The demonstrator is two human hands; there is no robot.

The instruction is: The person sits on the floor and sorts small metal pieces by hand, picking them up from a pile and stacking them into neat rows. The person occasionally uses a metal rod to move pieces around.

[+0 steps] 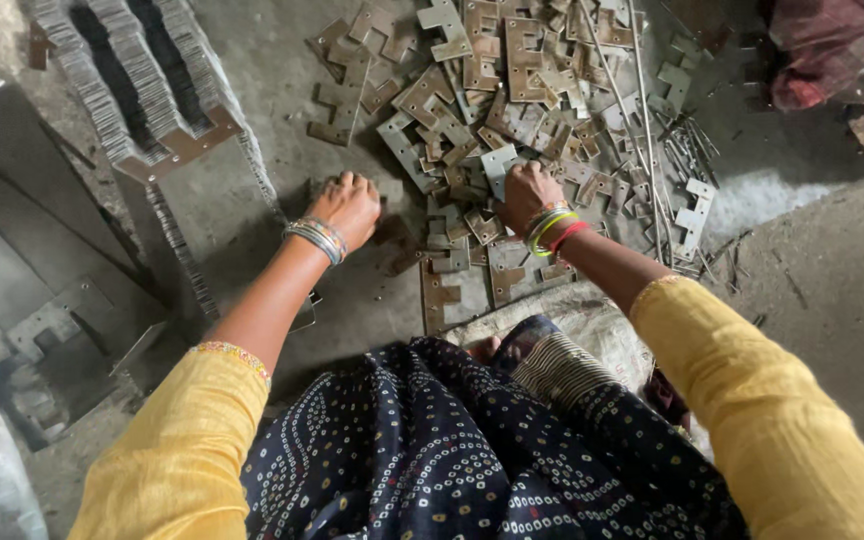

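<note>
On the concrete floor [282,90], seen from above, the person sits with both arms stretched forward. Left hand [348,205] rests knuckles-up just left of the scrap, fingers curled down; what's under the palm is hidden, so can't tell if it grips anything. Right hand [528,195] sits at the near edge of the pile of flat metal pieces [512,90], fingers curled around a light grey plate [498,165]; fingertips are hidden behind the knuckles, so the grip is partly a read from the plate poking out above the hand. Pile is mostly rusty-brown notched and L-shaped stampings, overlapping, individual outlines hard to separate. Thin metal rods [642,110] lie across its right side, ends lost in clutter. Upper left: stacked rows of plates [142,80] packed on edge, top cut off by the frame. Bangles on both wrists. Yellow sleeves and a dark dotted garment [452,450] fill the bottom and cover the lap. Reddish bundle [812,50] top right is blurred and cut off.
</note>
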